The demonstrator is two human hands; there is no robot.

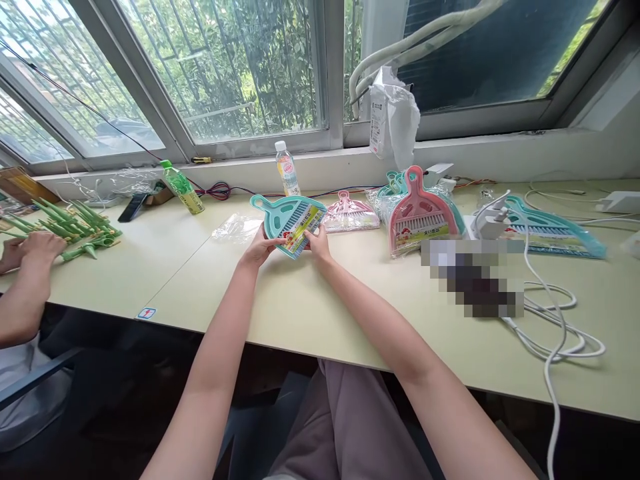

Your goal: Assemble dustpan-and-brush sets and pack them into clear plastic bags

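A teal dustpan and brush set with a yellow-green label is held tilted above the table, its handle pointing to the upper left. My left hand grips its lower left edge. On the right side, my right hand holds the brush and label end, with the thumb on the front. Just behind lies a wrapped pink set. To the right, a larger pink dustpan set leans upright against teal ones in plastic. Another teal set lies farther right.
Clear plastic wrap lies left of my hands. A clear bottle and a green bottle stand or lean near the window. White cables coil at the right. At far left, another person's hands are beside green plastic stems.
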